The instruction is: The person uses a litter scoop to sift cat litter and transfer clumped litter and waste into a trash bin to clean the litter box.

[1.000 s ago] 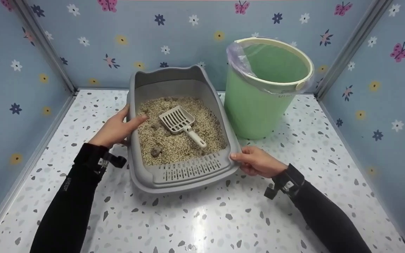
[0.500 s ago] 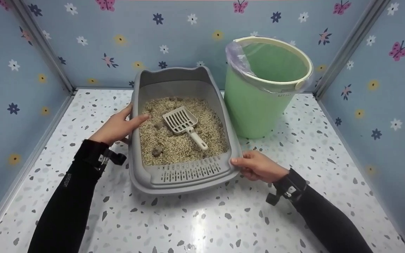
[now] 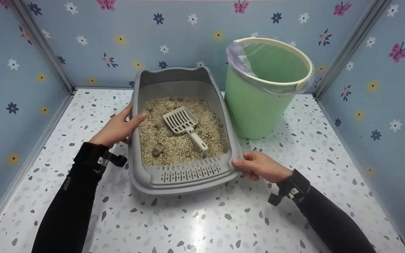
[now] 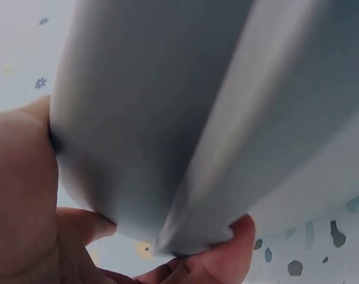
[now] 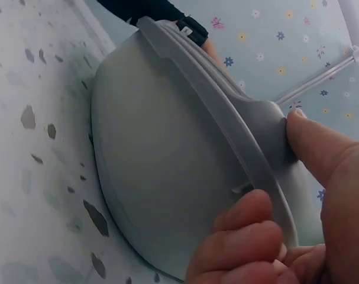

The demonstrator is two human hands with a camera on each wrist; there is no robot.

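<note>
A grey litter box [image 3: 140,168] filled with tan litter [image 3: 178,154] stands mid-view, slightly turned. On the litter lies a pale slotted litter scoop [image 3: 183,123], its handle pointing toward the near right. Dark clumps [image 3: 156,151] show in the litter. My left hand [image 3: 118,128] grips the box's left rim, thumb over the inside; in the left wrist view its fingertips [image 4: 244,242] curl under the rim's lip. At the near right corner my right hand [image 3: 262,165] holds the rim, thumb on top and curled fingers [image 5: 244,236] beneath the edge.
A green trash bin [image 3: 255,112] with a translucent purple liner [image 3: 239,58] stands just right of the litter box, near the back wall. Blue flowered walls [image 3: 195,31] enclose the speckled white surface [image 3: 188,225] on three sides.
Between the first and second frames the litter box turned a little, its far end shifting right toward the bin, with both hands on it. Since then it has hardly moved.
</note>
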